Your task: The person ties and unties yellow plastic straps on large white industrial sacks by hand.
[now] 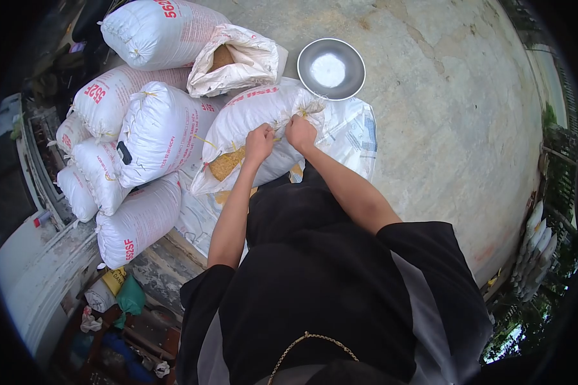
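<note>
A full white woven sack (237,119) with red print lies in front of me. Its mouth edge is partly gathered at the right end, and golden grain (227,165) shows through a gap at the left. A thin yellow string (277,137) runs between my hands along that edge. My left hand (259,143) is closed in a pinch on the string, against the sack's edge. Close beside it, my right hand (300,133) is also closed on the string, near the gathered corner. The fingertips are partly hidden.
Behind the sack stand an open sack of grain (250,54) and a metal basin (331,68). Several tied sacks (164,131) are piled at the left, with a dark phone-like object (124,153) on one. A plastic sheet (353,131) lies underneath on the concrete floor (449,128).
</note>
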Demonstrator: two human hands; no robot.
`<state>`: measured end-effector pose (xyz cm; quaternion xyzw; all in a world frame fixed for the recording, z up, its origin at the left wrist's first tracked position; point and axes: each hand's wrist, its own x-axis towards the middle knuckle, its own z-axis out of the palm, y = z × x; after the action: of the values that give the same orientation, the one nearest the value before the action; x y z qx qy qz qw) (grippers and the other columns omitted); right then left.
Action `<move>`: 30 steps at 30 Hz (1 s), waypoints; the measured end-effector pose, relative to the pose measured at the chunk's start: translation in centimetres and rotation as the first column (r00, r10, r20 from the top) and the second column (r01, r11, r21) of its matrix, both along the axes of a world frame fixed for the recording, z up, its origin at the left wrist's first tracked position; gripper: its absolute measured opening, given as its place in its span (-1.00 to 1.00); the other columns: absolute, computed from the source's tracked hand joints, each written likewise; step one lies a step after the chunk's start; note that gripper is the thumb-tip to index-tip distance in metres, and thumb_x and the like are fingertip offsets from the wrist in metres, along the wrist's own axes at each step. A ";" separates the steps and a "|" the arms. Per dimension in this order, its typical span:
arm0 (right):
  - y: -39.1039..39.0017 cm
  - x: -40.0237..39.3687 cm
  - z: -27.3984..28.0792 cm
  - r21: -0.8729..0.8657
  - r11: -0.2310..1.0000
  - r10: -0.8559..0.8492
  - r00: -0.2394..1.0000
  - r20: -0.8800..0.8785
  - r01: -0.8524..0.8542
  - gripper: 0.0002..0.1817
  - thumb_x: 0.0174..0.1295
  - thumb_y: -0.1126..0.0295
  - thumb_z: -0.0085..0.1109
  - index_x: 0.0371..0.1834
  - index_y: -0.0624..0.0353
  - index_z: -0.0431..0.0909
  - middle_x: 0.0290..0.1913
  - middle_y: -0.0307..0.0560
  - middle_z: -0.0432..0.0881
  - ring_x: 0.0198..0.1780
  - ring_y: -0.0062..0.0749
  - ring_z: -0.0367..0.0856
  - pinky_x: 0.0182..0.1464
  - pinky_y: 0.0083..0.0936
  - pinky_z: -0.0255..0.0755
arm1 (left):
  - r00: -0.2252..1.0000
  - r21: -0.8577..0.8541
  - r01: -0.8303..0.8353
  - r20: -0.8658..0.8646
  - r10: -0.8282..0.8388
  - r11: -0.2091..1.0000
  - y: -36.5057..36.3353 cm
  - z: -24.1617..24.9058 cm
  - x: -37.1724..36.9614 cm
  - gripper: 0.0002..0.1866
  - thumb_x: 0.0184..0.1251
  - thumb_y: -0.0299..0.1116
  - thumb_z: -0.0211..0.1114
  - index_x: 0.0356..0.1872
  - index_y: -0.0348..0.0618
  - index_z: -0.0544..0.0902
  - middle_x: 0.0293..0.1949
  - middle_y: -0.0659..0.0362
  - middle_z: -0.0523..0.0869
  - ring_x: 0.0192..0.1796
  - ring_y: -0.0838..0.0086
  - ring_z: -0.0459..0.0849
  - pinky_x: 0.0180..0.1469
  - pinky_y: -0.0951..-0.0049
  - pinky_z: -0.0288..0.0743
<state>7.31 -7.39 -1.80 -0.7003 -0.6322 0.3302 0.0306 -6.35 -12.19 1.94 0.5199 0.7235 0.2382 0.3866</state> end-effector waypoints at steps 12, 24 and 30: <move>-1.6 0.3 0.2 -0.017 0.970 -0.242 0.958 -0.152 0.242 -0.73 0.19 0.22 0.09 -0.29 0.19 0.64 -0.30 0.22 0.69 -0.20 0.15 0.67 -0.11 -0.04 0.50 | 0.997 0.080 0.041 0.055 -0.045 0.996 -3.6 -0.4 2.8 -0.91 0.22 -0.46 0.17 -0.40 -0.28 0.56 -0.56 -0.13 0.60 -0.45 -0.06 0.61 -0.37 0.07 0.42; 0.5 0.0 -0.2 -0.123 0.990 -0.068 0.997 0.024 0.071 -0.67 0.16 0.24 0.01 -0.29 0.26 0.66 -0.24 0.28 0.68 -0.16 0.15 0.68 -0.08 -0.05 0.52 | 0.999 0.140 0.037 0.013 -0.040 0.989 -4.6 -0.9 3.5 -0.89 0.25 -0.44 0.19 -0.37 -0.28 0.54 -0.59 -0.12 0.56 -0.51 0.00 0.59 -0.44 0.17 0.38; -1.5 -0.1 -0.5 -0.052 0.999 -0.009 0.998 0.059 0.012 -0.73 0.20 0.25 0.01 -0.31 0.22 0.61 -0.33 0.21 0.69 -0.24 0.13 0.69 -0.16 -0.04 0.52 | 0.999 0.068 -0.032 0.024 0.030 0.997 -6.2 -0.2 4.6 -0.92 0.22 -0.47 0.18 -0.39 -0.26 0.53 -0.52 -0.16 0.59 -0.40 -0.08 0.61 -0.37 0.07 0.41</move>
<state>7.23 -8.91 -2.31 -0.7135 -0.6203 0.3257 -0.0049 -1.79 -18.40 1.75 0.5190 0.7184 0.2748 0.3730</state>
